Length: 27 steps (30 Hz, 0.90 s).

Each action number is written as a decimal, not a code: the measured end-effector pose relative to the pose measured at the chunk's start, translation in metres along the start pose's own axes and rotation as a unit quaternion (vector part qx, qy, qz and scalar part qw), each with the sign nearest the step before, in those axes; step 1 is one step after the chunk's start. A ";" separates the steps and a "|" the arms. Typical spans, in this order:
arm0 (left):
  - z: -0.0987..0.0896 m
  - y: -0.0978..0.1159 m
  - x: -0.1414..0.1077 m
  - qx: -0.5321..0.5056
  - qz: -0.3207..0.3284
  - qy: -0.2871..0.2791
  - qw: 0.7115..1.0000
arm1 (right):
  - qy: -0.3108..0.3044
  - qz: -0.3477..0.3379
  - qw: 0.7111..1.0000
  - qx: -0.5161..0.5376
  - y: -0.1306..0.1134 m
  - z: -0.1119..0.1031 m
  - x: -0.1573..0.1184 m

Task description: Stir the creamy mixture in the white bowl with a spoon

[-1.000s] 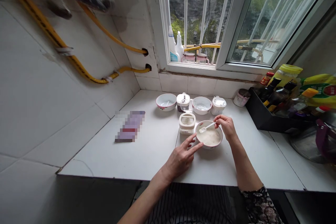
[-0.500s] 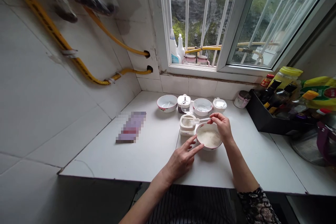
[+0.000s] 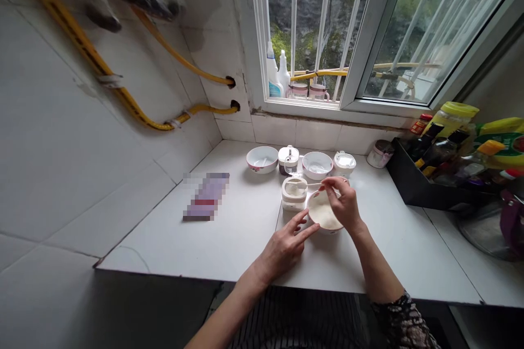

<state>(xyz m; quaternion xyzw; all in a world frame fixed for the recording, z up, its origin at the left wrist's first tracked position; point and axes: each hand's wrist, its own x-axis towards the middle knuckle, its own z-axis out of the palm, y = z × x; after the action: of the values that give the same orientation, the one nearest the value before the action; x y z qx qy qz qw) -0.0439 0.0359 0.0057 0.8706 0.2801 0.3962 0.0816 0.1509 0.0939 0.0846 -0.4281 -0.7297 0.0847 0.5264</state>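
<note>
Spreading two fingers, the left hand point(image 3: 284, 249) lies near the open container point(image 3: 293, 205), where the spoon point(image 3: 304, 186) has moved from over the bowl point(image 3: 331, 230) those fingertips touch, seemingly shifting the work; the right hand point(image 3: 344, 205) pinches the spoon's handle.

On the right part of the counter point(image 3: 237, 234), a black box point(image 3: 426, 188) holds several bottles point(image 3: 442, 147), with a jar point(image 3: 377, 159) just beside it and a pot point(image 3: 478, 234) near it. Behind the window point(image 3: 375, 27), two spray bottles point(image 3: 283, 75) stand next to two mugs point(image 3: 318, 91). At the left, a yellow pipe point(image 3: 126, 103) runs along the tiled wall point(image 3: 73, 163), and a purple object point(image 3: 207, 196), made unclear by pixels, lies flat.
</note>
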 end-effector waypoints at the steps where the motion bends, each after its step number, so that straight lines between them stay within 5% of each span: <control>1: 0.000 0.000 0.000 0.000 0.002 0.000 1.000 | 0.019 0.043 0.999 0.013 0.003 -0.005 0.000; 5: -0.002 0.001 0.001 0.007 0.006 -0.002 1.000 | 0.003 0.133 0.991 0.022 0.015 -0.027 0.000; 11: -0.004 0.002 0.000 0.000 0.006 -0.009 1.000 | -0.101 0.054 0.991 -0.070 0.017 -0.028 -0.001; 15: -0.004 0.001 0.000 -0.010 0.003 -0.012 1.000 | -0.154 0.072 0.984 -0.045 0.013 -0.017 -0.003; 22: -0.003 0.000 -0.001 -0.007 0.004 -0.010 1.000 | -0.118 0.268 0.950 0.109 0.016 -0.019 -0.001; 27: -0.003 0.001 0.000 -0.003 0.006 -0.007 1.000 | -0.069 0.335 0.920 0.193 0.021 -0.022 0.002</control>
<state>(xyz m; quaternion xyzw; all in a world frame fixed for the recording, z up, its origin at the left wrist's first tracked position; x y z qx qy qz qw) -0.0456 0.0348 0.0085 0.8747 0.2727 0.3918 0.0839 0.1805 0.1012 0.0837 -0.5302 -0.5479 0.4248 0.4882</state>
